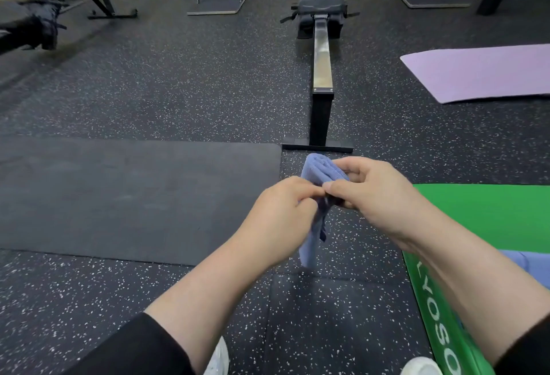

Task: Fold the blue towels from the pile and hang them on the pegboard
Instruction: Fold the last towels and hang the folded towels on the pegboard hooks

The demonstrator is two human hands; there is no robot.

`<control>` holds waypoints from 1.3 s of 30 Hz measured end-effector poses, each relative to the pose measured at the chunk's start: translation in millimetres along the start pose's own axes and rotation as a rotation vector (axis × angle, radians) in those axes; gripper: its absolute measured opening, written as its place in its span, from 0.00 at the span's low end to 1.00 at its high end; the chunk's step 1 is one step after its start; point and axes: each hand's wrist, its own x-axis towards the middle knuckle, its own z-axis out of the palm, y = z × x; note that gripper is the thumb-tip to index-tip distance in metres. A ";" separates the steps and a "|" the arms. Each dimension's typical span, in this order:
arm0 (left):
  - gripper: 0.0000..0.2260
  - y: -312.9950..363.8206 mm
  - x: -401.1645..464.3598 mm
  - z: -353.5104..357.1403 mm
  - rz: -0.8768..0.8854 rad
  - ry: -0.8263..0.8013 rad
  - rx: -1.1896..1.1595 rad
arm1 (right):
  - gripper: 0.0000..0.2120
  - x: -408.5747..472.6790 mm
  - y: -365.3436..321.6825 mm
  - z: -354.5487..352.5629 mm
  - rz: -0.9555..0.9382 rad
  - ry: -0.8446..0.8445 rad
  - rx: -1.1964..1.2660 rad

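A blue towel (317,170) is bunched between both my hands, held in the air above the speckled floor. My left hand (282,213) pinches its near edge, and a loose end hangs down below that hand. My right hand (372,193) grips the folded part from the right, thumb meeting my left fingers. More blue cloth (518,264) lies on the green box at the right, partly hidden by my right forearm. The pegboard is not in sight.
A green box (491,216) stands close at my right. A black mat (134,199) lies on the floor to the left, a purple mat (482,72) farther right. A rowing machine (321,76) stretches straight ahead. My white shoes (421,365) show at the bottom.
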 end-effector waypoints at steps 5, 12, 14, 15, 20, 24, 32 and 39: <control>0.15 -17.0 9.3 0.9 -0.085 0.154 -0.255 | 0.16 -0.1 -4.0 -6.7 -0.033 0.070 -0.143; 0.09 -27.5 4.8 10.1 -0.112 -0.233 -0.380 | 0.13 -12.3 -21.2 -24.7 -0.054 0.041 0.298; 0.11 -28.1 2.9 14.4 -0.124 -0.259 -0.509 | 0.11 -19.3 -22.9 -29.1 -0.027 -0.038 0.346; 0.13 -28.2 1.7 16.0 -0.140 -0.269 -0.596 | 0.12 -22.6 -23.2 -30.5 -0.017 -0.066 0.342; 0.20 -27.4 -4.6 24.1 -0.152 -0.288 -0.726 | 0.09 -33.3 -25.4 -27.9 -0.023 0.007 0.207; 0.18 -16.4 -11.9 29.3 0.103 0.077 -0.411 | 0.06 -36.9 -27.3 -20.6 -0.042 0.083 0.162; 0.34 13.0 -23.9 32.9 0.203 0.205 -0.250 | 0.06 -36.8 -28.7 -4.6 -0.089 0.016 0.298; 0.20 11.9 -12.5 19.0 0.093 0.262 -0.365 | 0.08 -30.6 -27.7 3.2 -0.125 0.020 0.275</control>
